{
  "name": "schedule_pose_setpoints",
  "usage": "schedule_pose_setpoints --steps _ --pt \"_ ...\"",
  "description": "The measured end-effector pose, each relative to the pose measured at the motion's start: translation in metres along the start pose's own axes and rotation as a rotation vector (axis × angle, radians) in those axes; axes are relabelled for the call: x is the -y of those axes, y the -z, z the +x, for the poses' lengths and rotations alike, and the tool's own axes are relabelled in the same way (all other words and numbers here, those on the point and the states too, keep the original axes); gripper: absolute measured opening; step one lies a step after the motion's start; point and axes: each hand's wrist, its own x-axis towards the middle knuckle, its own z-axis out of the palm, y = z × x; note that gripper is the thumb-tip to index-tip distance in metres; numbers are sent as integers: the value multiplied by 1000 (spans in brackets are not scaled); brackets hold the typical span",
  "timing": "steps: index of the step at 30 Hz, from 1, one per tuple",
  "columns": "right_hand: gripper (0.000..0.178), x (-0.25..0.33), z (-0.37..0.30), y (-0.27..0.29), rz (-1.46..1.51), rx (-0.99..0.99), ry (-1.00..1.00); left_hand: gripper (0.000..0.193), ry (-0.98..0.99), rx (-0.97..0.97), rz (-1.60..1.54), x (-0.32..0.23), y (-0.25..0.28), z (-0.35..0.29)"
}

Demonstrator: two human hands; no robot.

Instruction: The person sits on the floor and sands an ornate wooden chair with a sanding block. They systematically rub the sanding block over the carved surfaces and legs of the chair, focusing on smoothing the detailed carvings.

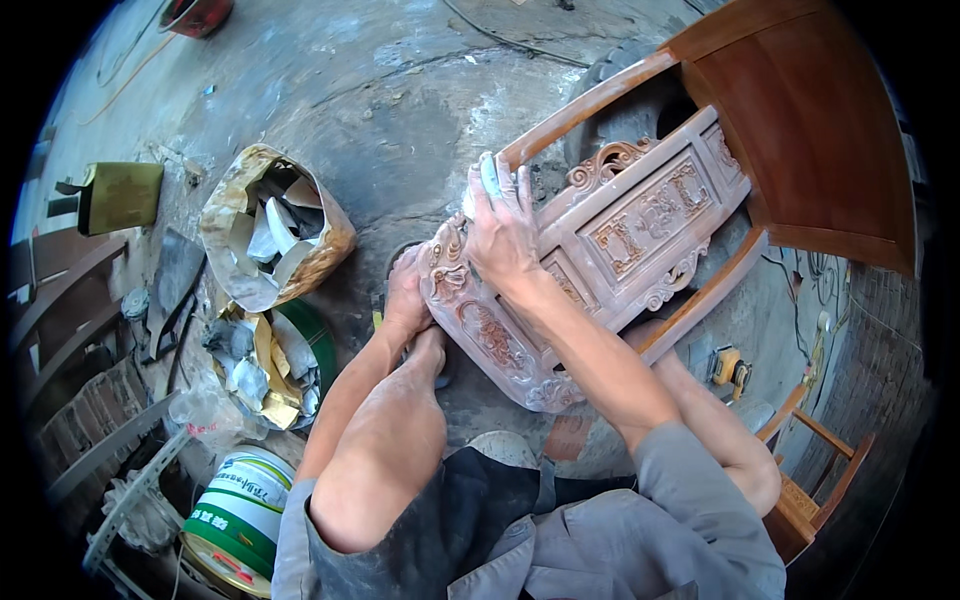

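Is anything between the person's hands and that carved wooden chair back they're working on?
Nothing visible. The right hand lies flat on the pale carved wooden chair back, pressing a small whitish pad; the left hand touches its carved end.

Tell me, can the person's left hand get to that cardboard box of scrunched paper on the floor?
Probably yes. The left hand rests on the end of the carved wooden panel, and the cardboard box sits just to its left. Only bare concrete floor shows between them, with nothing in the way.
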Motion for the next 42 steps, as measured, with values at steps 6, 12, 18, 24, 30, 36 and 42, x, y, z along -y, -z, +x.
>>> schedule_pose_setpoints --steps 6,12,18,24,30,36,42 --pt "60 -11 -55 25 22 -38 -117 44 -176 -21 208 -2 7 1" --pt "59 -22 -51 28 46 9 -26 47 56 18 -81 10 2 0" --pt "59 -22 -30 17 41 -30 44 46 -165 -37 175 4 5 -1" --pt "77 -51 -63 68 108 155 176 47 -114 2 108 8 7 0" --pt "80 -44 -23 49 313 129 232 46 -173 -28 184 -8 10 -1" --pt "67 -55 -65 71 202 159 289 49 -193 -32 240 0 10 -3" --pt "68 -49 -33 56 146 220 313 48 -188 -55 258 7 6 -5"
